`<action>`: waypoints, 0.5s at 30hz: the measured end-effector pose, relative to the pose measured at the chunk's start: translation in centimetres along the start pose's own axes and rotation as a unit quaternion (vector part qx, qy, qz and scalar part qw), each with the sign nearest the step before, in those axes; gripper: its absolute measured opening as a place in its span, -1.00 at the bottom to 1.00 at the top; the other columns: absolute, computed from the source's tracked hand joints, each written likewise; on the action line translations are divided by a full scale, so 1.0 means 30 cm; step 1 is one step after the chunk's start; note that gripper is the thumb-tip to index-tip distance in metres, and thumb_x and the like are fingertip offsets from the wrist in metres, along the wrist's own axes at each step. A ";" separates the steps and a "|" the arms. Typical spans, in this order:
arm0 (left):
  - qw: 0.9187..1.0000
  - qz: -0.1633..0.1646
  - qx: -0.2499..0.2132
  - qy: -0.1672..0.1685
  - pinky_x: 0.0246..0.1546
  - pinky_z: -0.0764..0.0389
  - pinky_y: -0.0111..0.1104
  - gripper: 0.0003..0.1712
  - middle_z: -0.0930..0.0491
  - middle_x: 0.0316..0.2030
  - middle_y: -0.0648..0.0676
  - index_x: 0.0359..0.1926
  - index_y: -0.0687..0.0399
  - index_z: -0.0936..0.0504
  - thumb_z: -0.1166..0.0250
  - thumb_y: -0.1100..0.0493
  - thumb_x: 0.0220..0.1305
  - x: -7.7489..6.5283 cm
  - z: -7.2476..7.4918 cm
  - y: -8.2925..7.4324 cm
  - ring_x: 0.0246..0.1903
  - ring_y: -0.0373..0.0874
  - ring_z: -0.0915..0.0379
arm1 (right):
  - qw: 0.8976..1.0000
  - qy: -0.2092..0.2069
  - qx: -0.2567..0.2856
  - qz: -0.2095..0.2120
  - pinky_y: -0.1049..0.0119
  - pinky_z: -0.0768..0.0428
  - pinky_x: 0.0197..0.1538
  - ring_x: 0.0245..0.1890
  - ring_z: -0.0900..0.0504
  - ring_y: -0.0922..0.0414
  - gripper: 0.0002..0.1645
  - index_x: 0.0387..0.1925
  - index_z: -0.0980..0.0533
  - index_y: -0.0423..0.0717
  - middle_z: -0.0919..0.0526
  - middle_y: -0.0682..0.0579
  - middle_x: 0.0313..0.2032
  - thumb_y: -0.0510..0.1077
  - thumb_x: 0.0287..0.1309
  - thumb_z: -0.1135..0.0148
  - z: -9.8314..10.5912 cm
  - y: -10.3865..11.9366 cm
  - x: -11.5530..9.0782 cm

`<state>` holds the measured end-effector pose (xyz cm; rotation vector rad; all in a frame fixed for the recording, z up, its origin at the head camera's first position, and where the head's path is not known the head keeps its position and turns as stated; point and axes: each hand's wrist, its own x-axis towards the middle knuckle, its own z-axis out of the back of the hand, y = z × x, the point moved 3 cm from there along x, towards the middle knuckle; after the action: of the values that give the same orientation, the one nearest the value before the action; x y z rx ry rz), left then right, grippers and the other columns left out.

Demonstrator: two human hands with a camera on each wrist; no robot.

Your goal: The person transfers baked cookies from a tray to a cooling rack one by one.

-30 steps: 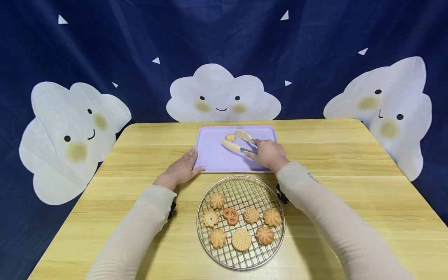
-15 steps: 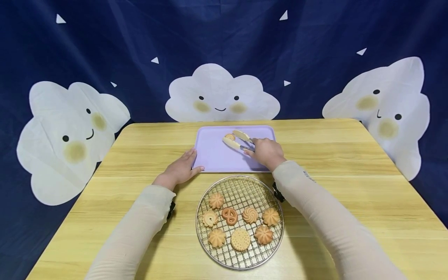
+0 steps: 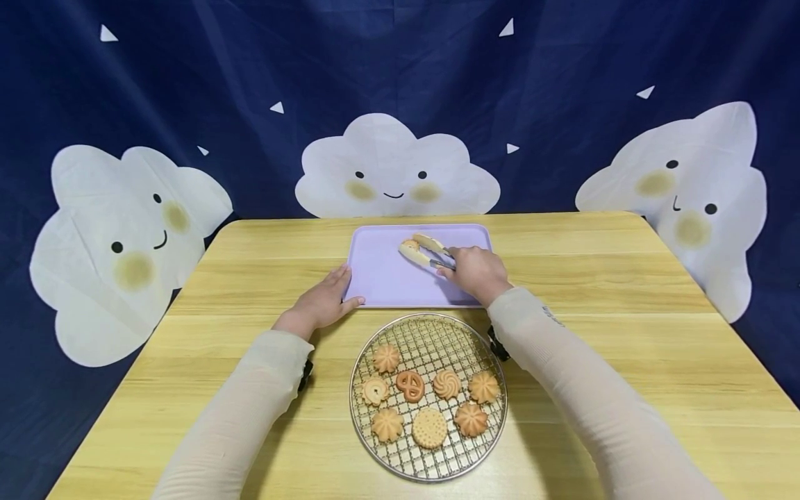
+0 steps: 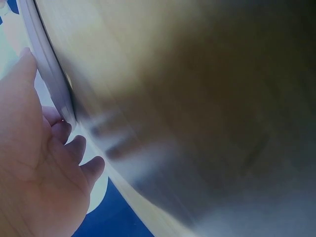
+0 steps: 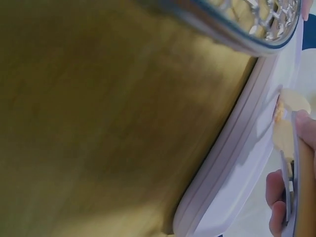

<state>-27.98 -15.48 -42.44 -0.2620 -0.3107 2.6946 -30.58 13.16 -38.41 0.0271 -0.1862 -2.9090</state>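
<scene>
My right hand (image 3: pixel 478 271) grips a pair of tongs (image 3: pixel 415 254) with cream tips over the purple tray (image 3: pixel 381 278). The tips straddle a small round cookie (image 3: pixel 410 244) near the tray's far side; the right wrist view also shows the cookie (image 5: pixel 279 109) between them. My left hand (image 3: pixel 320 300) rests against the tray's near-left corner, fingers along the left edge and thumb at the front edge. In the left wrist view the fingers of that hand (image 4: pixel 44 163) look relaxed beside the rim.
A round wire cooling rack (image 3: pixel 428 479) stands nearer the body, just in front of the tray. It bears several cookies, among them a pretzel-shaped one (image 3: pixel 410 386) and a dotted round one (image 3: pixel 429 428). A dark blue cloth (image 3: pixel 400 69) with clouds hangs behind the wooden table (image 3: pixel 562 278).
The tongs have shifted slightly towards the far side, and their tips have drawn closer together around the small cookie. My left hand stays at the tray's corner.
</scene>
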 end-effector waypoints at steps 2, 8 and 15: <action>1.000 0.000 0.000 0.000 0.39 0.08 -0.09 -0.06 0.20 0.46 0.25 0.45 0.35 0.13 0.06 -0.26 0.41 0.001 0.000 0.000 0.42 0.15 0.24 | 1.000 -0.005 0.000 0.002 0.06 -0.57 -0.42 -0.33 -0.60 -0.12 -0.27 0.27 -0.41 0.01 -0.66 -0.18 -0.18 0.32 0.21 -0.12 0.001 -0.005 -0.003; 1.000 0.001 -0.001 0.000 0.39 0.06 -0.07 -0.06 0.20 0.46 0.25 0.45 0.34 0.12 0.06 -0.26 0.41 0.001 -0.001 0.000 0.42 0.16 0.24 | 1.000 -0.026 0.006 0.011 0.13 -0.48 -0.60 -0.48 -0.55 -0.06 -0.26 0.31 -0.37 0.05 -0.67 -0.19 -0.19 0.33 0.21 -0.10 0.010 -0.017 -0.010; 1.000 0.001 -0.001 0.004 0.39 0.07 -0.06 -0.06 0.21 0.46 0.25 0.45 0.34 0.13 0.07 -0.27 0.41 0.000 0.001 -0.001 0.42 0.16 0.26 | 0.997 -0.061 0.025 0.034 0.13 -0.46 -0.63 -0.53 -0.54 -0.04 -0.23 0.35 -0.33 0.07 -0.64 -0.17 -0.05 0.33 0.21 -0.11 0.010 -0.021 -0.030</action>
<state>-27.99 -15.46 -42.41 -0.2750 -0.3112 2.6952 -29.84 14.00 -38.19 -0.1472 -0.2758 -2.8385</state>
